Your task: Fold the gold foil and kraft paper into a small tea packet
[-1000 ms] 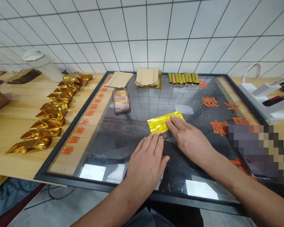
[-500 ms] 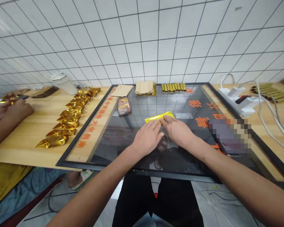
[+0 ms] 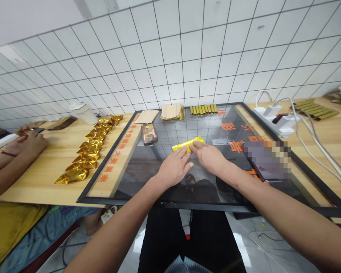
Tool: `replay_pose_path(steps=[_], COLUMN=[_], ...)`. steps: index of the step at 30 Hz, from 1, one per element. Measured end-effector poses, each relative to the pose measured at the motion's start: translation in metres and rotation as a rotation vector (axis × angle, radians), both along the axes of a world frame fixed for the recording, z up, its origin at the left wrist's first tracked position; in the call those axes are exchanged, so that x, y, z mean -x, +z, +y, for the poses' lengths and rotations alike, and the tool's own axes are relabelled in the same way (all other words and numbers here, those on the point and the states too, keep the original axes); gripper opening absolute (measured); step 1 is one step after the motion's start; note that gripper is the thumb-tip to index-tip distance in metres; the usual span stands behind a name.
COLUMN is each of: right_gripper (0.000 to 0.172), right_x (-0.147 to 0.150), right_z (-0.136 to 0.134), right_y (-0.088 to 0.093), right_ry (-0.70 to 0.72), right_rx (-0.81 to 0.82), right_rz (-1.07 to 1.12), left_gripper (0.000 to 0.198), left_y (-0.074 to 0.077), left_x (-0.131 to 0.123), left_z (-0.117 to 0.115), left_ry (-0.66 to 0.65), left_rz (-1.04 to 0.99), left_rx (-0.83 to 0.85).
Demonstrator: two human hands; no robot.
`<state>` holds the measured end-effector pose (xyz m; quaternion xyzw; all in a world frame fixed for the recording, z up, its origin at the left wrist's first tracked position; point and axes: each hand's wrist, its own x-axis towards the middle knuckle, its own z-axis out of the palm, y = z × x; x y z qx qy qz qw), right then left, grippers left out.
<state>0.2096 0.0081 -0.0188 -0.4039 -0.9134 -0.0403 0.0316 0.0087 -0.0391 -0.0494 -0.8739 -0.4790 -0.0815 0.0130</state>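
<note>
A strip of shiny gold paper (image 3: 189, 143) lies on the glass panel in front of me, with one long edge that looks folded or rolled over. My left hand (image 3: 174, 167) rests its stretched fingertips on the near left part of the strip, thumb apart. My right hand (image 3: 207, 155) presses its extended fingers on the right end, hiding that end. Behind the strip, several rolled gold-brown tubes (image 3: 204, 110) lie in a row. Beside them is a stack of tan paper sheets (image 3: 171, 112) with gold undersides.
Folded gold foil shapes (image 3: 72, 175) line the left side of the wooden table, near a white lidded cup (image 3: 84, 113) and a co-worker's hands (image 3: 34, 142). A pixelated pack (image 3: 149, 134) and phone-like object (image 3: 265, 161) lie on the glass. A power strip (image 3: 284, 128) with cables stands right.
My view has shifted slightly. Both hands stay on the gold paper, with the fingers moved a little along it. The co-worker's hands at the left have shifted slightly too.
</note>
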Motion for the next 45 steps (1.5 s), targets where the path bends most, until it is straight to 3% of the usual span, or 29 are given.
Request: replay_pose_path(steps=[7,13,17,20,24,28,31,36,41,45], right_gripper=[0.044,0.055,0.057,0.058,0.061,0.064,0.063,0.049,0.046,0.041], right_x=[-0.003,-0.021,-0.030,-0.030,-0.025,-0.020,-0.019,-0.018,-0.019,-0.024], right_z=[0.003,0.016,0.024,0.027,0.027,0.029,0.031,0.028,0.033,0.042], right_y=[0.000,0.017,0.021,0.015,0.001,-0.015,-0.024,-0.026,-0.026,-0.024], right_ry=[-0.028,-0.246,-0.306,-0.254,-0.071,0.105,0.160,0.131,0.016,-0.031], right_rx=[0.013,-0.011,-0.036,-0.045,-0.007,0.005,0.024,0.009,-0.047,-0.059], right_rz=[0.052,0.230,0.278,0.307,0.320,0.298,0.273,0.250,0.254,0.245], left_gripper=[0.061,0.055,0.057,0.059,0.058,0.060,0.059,0.058,0.051,0.041], left_y=[0.000,0.001,0.005,0.010,0.017,0.024,0.026,0.017,0.015,0.019], left_x=[0.000,-0.004,-0.010,-0.018,-0.026,-0.021,-0.011,-0.003,0.002,0.017], left_z=[0.000,-0.002,0.003,0.010,0.017,0.021,0.025,0.025,0.028,0.044], left_ry=[0.005,0.044,0.089,0.131,0.168,0.130,0.081,0.047,0.020,0.120], left_rz=[0.023,0.046,0.049,0.052,0.081,0.089,0.093,0.080,0.005,-0.196], left_rx=[-0.025,-0.043,-0.053,-0.078,-0.069,-0.022,0.001,-0.033,-0.067,-0.077])
